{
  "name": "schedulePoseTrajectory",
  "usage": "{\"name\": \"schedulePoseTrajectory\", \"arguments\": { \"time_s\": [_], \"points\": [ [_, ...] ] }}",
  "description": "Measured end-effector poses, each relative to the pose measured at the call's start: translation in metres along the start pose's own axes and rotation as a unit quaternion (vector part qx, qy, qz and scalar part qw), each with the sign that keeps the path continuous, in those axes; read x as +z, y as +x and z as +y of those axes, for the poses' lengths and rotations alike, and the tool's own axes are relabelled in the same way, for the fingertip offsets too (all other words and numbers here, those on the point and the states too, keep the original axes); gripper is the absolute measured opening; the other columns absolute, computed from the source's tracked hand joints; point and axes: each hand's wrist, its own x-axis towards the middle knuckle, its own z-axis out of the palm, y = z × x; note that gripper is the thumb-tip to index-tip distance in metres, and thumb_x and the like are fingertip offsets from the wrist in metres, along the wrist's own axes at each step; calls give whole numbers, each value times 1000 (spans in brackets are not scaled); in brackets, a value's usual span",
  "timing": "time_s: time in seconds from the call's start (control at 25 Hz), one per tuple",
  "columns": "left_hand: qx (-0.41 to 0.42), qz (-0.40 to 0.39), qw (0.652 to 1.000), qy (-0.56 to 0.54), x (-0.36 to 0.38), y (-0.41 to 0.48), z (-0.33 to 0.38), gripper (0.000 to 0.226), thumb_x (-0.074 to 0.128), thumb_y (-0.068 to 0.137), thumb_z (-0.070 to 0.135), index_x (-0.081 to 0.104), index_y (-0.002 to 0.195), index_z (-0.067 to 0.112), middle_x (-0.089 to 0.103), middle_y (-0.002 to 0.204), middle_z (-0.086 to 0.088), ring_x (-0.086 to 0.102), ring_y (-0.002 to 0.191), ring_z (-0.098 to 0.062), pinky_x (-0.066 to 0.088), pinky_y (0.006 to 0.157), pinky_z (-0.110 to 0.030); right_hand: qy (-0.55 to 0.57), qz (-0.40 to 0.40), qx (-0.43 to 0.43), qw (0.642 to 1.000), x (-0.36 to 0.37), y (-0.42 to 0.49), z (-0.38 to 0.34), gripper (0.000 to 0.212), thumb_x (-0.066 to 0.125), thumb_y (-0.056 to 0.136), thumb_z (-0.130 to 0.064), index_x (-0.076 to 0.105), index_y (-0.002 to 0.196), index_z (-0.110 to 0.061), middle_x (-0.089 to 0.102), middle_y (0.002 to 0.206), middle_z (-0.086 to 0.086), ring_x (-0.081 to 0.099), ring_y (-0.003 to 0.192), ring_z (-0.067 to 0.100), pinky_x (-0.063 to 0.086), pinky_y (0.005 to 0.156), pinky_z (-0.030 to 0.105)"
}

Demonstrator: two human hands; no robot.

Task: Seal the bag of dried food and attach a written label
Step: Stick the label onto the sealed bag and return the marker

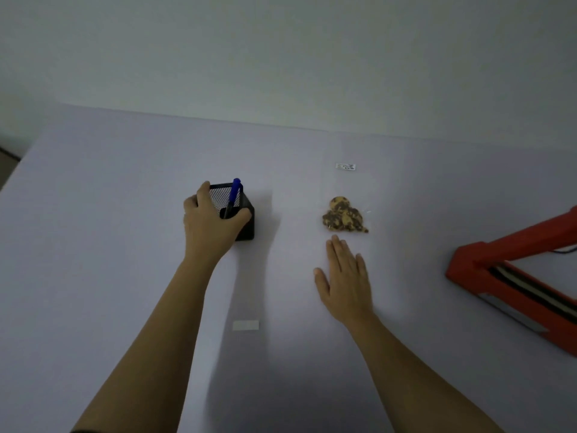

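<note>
The pale table [109, 245] bears a mesh holder [243, 220], bagged food [345, 217], blank label [245, 325] and red sealer [515, 276].

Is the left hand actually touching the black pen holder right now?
Touching. The head view shows the left hand wrapped around the black mesh pen holder, thumb against its near front edge and fingers over the far left rim.

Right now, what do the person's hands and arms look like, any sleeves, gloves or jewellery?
Both hands, left hand and right hand, are bare: no gloves, rings, watch or bracelets visible. The forearms are uncovered up to the frame's lower edge; only a dark sliver, perhaps a sleeve, shows at the left arm's bottom corner.
</note>
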Motion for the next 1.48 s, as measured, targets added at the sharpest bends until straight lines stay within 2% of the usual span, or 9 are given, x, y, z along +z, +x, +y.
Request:
{"name": "schedulePoseTrajectory", "arguments": {
  "time_s": [0.12,0.32,0.72,0.8,0.92,1.04,1.16,1.28,1.48],
  "points": [
    [42,-36,998,-16,20,30,49,88,71,78,37,20,145,12,29,142,-18,40,123,-29,35,86,-26,1,5,3,1000,1,0,-1,63,27,91,-44,25,144,-9,26,153,6,20,141,18,13,112,40],
    [81,-77,993,29,73,103,113,94,69,74,44,18,145,9,28,141,-20,38,125,-34,41,96,-38,19,21,2,1000,5,0,3,63,32,91,-42,25,145,-11,25,153,5,17,142,16,12,114,40],
    [79,-82,991,63,109,165,134,91,70,73,44,22,141,8,30,136,-17,39,121,-34,45,95,-41,24,52,7,998,9,1,4,64,39,88,-43,31,142,-11,32,151,4,20,139,13,13,112,36],
    [73,-88,991,77,109,164,137,96,69,73,48,17,143,9,26,141,-17,34,127,-36,40,99,-44,21,53,7,998,8,1,4,64,39,87,-43,31,142,-11,32,150,4,21,139,13,13,112,36],
    [76,-59,989,114,98,148,135,103,65,73,56,7,147,14,4,155,-16,12,140,-38,25,106,-56,20,48,7,999,8,0,3,63,36,88,-43,31,142,-11,32,151,4,22,139,14,12,112,37],
    [203,-23,975,86,74,112,116,86,62,81,43,16,146,10,14,153,-18,17,138,-36,27,107,-47,3,36,3,999,5,0,0,62,33,89,-41,34,141,-8,33,150,7,29,139,20,23,111,43],
    [325,-84,940,67,50,54,65,61,60,86,24,34,139,5,42,136,-19,43,121,-31,33,98,-31,-14,11,11,1000,1,-3,-6,60,28,90,-38,36,139,-5,33,149,11,32,137,27,30,107,50],
    [350,-175,912,122,25,-3,-12,37,60,87,15,55,123,6,56,120,-16,55,109,-29,35,93,-26,-9,-24,-2,1000,6,-24,-26,60,22,91,-38,30,142,-7,27,152,9,24,141,26,23,110,49],
    [303,-227,911,164,0,-74,-105,25,62,85,20,68,106,8,64,104,-15,60,97,-34,44,87,-34,-20,-15,6,1000,19,-68,-64,56,29,90,-33,42,136,-5,41,145,11,39,133,28,33,104,52]
  ]
}}
